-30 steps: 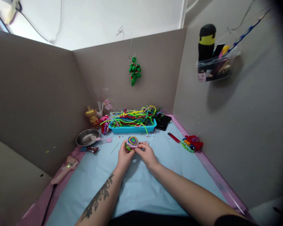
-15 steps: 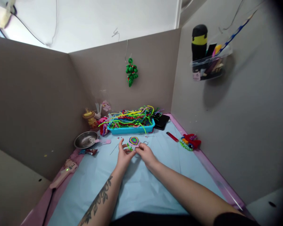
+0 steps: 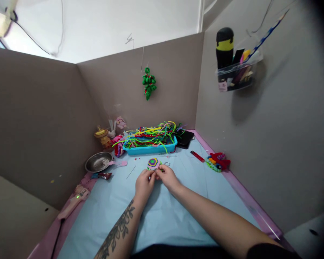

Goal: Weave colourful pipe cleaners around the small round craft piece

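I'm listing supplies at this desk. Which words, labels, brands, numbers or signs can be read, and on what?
No text is readable.
Pale label on the clear bin: too small and blurred.
Shiny red packet: any print is too blurred.
Held colourful piece: coloured rings, no legible text.

2 hands [image 3: 145,184], 1 multicolored round piece [image 3: 153,163], 1 blue tray [image 3: 151,149], 1 metal bowl [image 3: 95,163], 1 glue gun [image 3: 73,204], 1 red cutter [image 3: 197,156], 1 green hanging ornament [image 3: 149,83], 1 clear wall bin [image 3: 223,86]; fuzzy stems [image 3: 151,135] too many to count.
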The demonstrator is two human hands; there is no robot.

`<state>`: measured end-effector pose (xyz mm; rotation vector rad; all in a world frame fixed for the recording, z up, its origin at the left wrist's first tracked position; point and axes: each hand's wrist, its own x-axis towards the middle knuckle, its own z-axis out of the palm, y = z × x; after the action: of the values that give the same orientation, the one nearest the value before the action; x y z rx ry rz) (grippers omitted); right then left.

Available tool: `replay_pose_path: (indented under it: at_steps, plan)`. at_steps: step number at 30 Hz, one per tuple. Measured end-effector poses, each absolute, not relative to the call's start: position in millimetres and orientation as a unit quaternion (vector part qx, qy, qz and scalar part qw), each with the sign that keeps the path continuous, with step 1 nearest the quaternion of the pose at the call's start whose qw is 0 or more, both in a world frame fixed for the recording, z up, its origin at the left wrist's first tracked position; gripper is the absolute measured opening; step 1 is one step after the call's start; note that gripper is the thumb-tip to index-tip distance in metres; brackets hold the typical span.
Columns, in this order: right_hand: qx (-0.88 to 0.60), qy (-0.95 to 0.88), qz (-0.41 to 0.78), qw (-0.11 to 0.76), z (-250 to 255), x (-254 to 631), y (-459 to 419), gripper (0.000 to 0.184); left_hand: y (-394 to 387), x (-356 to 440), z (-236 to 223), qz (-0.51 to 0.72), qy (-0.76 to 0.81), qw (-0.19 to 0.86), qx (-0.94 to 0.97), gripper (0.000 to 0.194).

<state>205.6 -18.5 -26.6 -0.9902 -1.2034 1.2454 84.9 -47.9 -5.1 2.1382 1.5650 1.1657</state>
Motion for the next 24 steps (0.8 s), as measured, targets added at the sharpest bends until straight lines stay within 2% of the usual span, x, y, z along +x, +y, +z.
replay_pose_path:
  at_steps: [5, 13, 18, 21, 24]
  plan:
    - [-0.422, -0.530, 0.498, 0.541, -19.6, 210.3, -22.8, 0.010, -47.9, 85.8, -3.0, 0.396, 0.543, 0.111, 0.732, 0.021]
    - [-0.449, -0.527, 0.482, 0.537, -26.4, 207.6, -16.9, 0.010, -51.5, 83.9, -3.6, 0.390, 0.545, 0.085, 0.737, 0.012]
    - [-0.449, -0.572, 0.433, 0.532, -20.1, 217.5, -12.6, 0.010, -44.2, 77.7, -3.0, 0.429, 0.533, 0.085, 0.724, 0.014]
    - [-0.418, -0.635, 0.393, 0.517, -5.5, 231.1, -12.0, 0.010, -41.1, 70.7, 2.0, 0.479, 0.496, 0.082, 0.719, 0.037]
    - [-0.339, -0.760, 0.337, 0.440, 7.1, 241.3, -14.0, 0.015, -40.5, 64.9, 6.2, 0.446, 0.429, 0.150, 0.771, 0.056]
